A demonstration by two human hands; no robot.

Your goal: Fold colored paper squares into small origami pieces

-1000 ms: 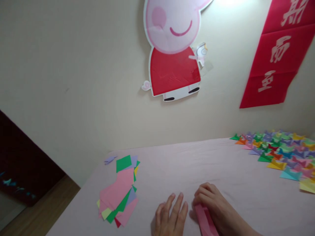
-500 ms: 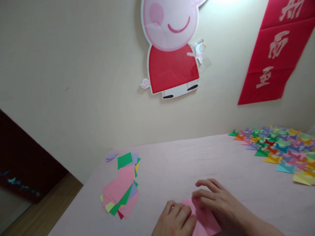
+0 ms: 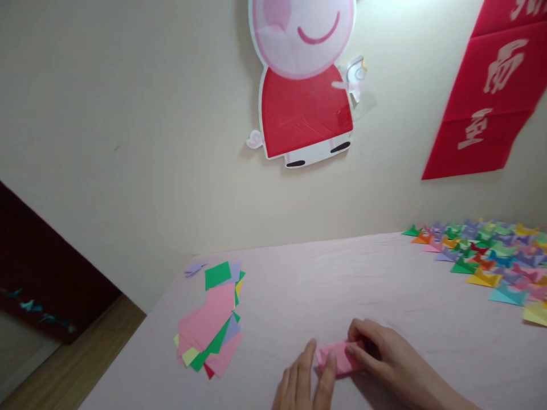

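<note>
A pink sheet of origami paper (image 3: pixel 342 360), folded into a narrow strip, lies near the table's front edge between my two hands. My left hand (image 3: pixel 303 378) steadies its left end, with the thumb pressing on it and the index finger along its side. At the right end, my right hand (image 3: pixel 384 356) pinches the strip between thumb and fingers. The finer creases are too small to make out.
Loose coloured paper sheets (image 3: pixel 209 324) lie overlapping on the left of the table (image 3: pixel 294 285), a small purple folded piece (image 3: pixel 195 270) behind them. Rows of folded paper figures (image 3: pixel 482 262) stand at the back right. A pig cutout (image 3: pixel 307 114) and a red banner (image 3: pixel 482 97) hang on the wall.
The pink paper has gone from a wider, partly open sheet to a narrow folded strip. My right hand has come down onto its right end; my left hand's fingers have straightened.
</note>
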